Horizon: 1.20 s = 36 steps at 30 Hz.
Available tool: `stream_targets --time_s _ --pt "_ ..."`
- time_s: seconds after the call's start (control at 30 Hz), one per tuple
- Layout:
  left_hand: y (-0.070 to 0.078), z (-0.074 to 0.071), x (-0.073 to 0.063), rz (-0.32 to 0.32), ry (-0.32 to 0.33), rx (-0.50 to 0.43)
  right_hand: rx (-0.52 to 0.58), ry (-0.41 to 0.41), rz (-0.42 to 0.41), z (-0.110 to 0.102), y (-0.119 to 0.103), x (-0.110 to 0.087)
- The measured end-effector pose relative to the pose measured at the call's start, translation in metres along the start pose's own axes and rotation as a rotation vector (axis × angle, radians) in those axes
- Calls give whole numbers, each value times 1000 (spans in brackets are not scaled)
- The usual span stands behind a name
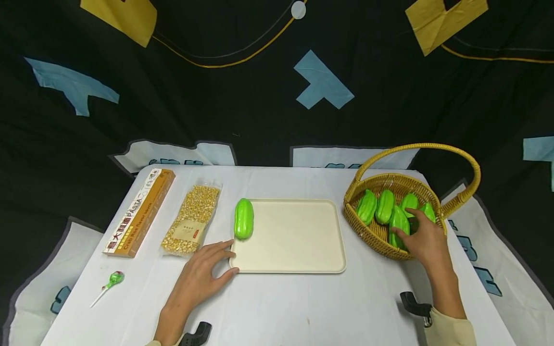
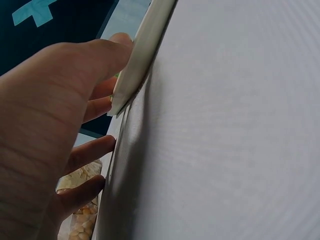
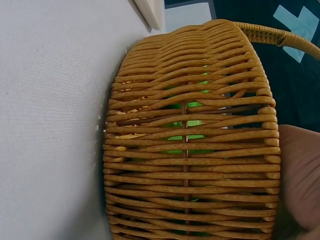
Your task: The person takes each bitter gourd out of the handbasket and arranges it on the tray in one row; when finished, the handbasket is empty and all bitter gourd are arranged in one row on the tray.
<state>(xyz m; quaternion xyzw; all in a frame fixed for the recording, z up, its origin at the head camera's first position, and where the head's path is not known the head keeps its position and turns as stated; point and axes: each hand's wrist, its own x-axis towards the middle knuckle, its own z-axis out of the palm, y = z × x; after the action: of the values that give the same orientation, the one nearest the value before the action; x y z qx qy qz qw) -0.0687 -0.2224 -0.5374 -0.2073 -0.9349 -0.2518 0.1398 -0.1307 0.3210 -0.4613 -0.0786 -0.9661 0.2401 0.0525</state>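
Touching cream rectangular tray (image 1: 298, 238) at near left corner with left hand (image 1: 201, 275), fingers spread, gripping nothing; reaching into wicker basket (image 1: 371, 241) with right hand (image 1: 428, 240), thumb and forefinger parted among 5 ridged green fruits (image 1: 384, 206); cannot tell whether gripping any; see 1 more along tray's left side.

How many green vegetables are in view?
6. One green vegetable on the tray, at left; five in the basket: two at left, one in front, two at right. The right hand may hide more.
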Motion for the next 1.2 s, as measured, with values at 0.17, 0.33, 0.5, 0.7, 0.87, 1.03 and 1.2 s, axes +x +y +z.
stream_targets --time_s 0.17,0.33,0.5,0.7,0.87,1.03,1.2 --pt "0 0 0 0 3 -4 -1 -38 -16 -1 0 1" --pt "-1 0 1 12 18 0 -5 -37 -53 0 0 1" --pt "-1 0 2 11 12 -2 -11 -45 -56 -1 0 2" --pt "0 0 3 25 24 -6 -20 -58 -32 -2 -1 2" --pt "0 1 2 23 24 -7 -6 -58 -21 -2 -2 2" --pt "0 1 2 10 13 -7 29 -24 -48 -3 -1 1" --pt "1 0 0 2 9 4 54 27 -97 -1 -1 0"
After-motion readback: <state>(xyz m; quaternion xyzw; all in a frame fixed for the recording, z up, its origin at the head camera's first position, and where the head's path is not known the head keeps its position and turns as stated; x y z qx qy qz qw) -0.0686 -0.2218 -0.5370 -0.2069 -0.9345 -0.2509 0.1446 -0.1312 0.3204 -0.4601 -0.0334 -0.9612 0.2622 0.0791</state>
